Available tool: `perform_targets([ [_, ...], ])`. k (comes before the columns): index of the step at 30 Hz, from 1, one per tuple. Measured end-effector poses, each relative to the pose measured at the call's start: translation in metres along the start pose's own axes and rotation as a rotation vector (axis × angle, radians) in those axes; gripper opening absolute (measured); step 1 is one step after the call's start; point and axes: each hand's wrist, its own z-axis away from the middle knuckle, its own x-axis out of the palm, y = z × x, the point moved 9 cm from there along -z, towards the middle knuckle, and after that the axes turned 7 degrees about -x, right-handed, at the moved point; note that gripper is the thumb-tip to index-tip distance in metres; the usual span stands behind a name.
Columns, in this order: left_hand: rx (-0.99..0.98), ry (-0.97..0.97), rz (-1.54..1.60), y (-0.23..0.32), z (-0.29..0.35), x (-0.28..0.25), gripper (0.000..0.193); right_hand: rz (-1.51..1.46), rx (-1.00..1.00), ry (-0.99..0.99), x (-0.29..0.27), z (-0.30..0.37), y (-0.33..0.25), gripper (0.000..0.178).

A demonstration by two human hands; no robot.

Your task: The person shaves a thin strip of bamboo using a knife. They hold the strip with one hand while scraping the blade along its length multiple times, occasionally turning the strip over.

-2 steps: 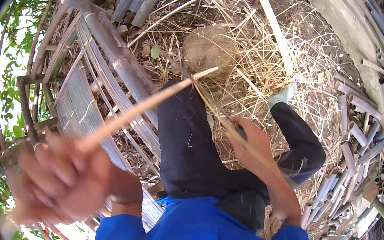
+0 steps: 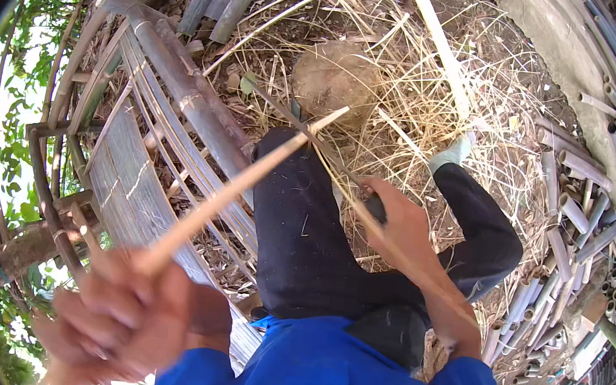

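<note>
My left hand (image 2: 116, 315), closed and slightly smeared by motion, grips a pale bamboo strip (image 2: 227, 196) that slants up and to the right across my left thigh. In my closed right hand (image 2: 404, 227) is the dark handle of a long thin knife (image 2: 339, 159). Its blade reaches up and to the left and crosses the strip close to the far end, above my left knee. From that crossing a thin pale sliver (image 2: 400, 258) runs down and to the right, passing over my right hand and forearm. Whether the sliver is still joined to the strip is hard to see.
A large round stone (image 2: 335, 80) lies beyond my knee among scattered shavings (image 2: 422, 76). At left stand a bamboo frame (image 2: 188, 101) and a split-bamboo panel (image 2: 131, 163). Bamboo tubes (image 2: 584, 169) are piled along the right. A long pale strip (image 2: 441, 43) lies ahead.
My left hand has moved a little right and toward me with the bamboo strip. My right hand and the knife have shifted slightly up and to the left.
</note>
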Motion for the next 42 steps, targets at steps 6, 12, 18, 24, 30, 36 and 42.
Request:
perform_targets([
  [6, 0.221, -0.065, -0.03, 0.014, 0.048, 0.017, 0.041, 0.004, -0.061, -0.011, 0.045, -0.041, -0.008, 0.035],
  [12, 0.169, -0.15, 0.05, 0.015, 0.039, 0.018, 0.048, 0.022, -0.124, -0.069, 0.05, -0.047, 0.003, 0.028],
  [18, 0.176, -0.145, 0.038, 0.004, 0.036, 0.027, 0.046, -0.088, -0.333, -0.066, 0.031, -0.03, -0.055, 0.026],
  [24, 0.256, -0.16, 0.084, 0.005, 0.031, 0.034, 0.047, 0.062, -0.096, -0.121, 0.055, -0.053, 0.029, 0.023],
  [30, 0.26, -0.046, 0.072, 0.002, 0.031, 0.024, 0.047, 0.144, 0.24, -0.238, 0.094, -0.038, 0.133, 0.025],
  [36, 0.224, 0.012, 0.046, 0.008, 0.028, 0.013, 0.052, 0.134, 0.137, -0.108, 0.087, -0.028, 0.139, 0.026],
  [42, 0.107, -0.002, -0.211, -0.019, 0.028, -0.01, 0.057, 0.005, 0.096, -0.009, 0.073, -0.045, 0.103, 0.024],
])
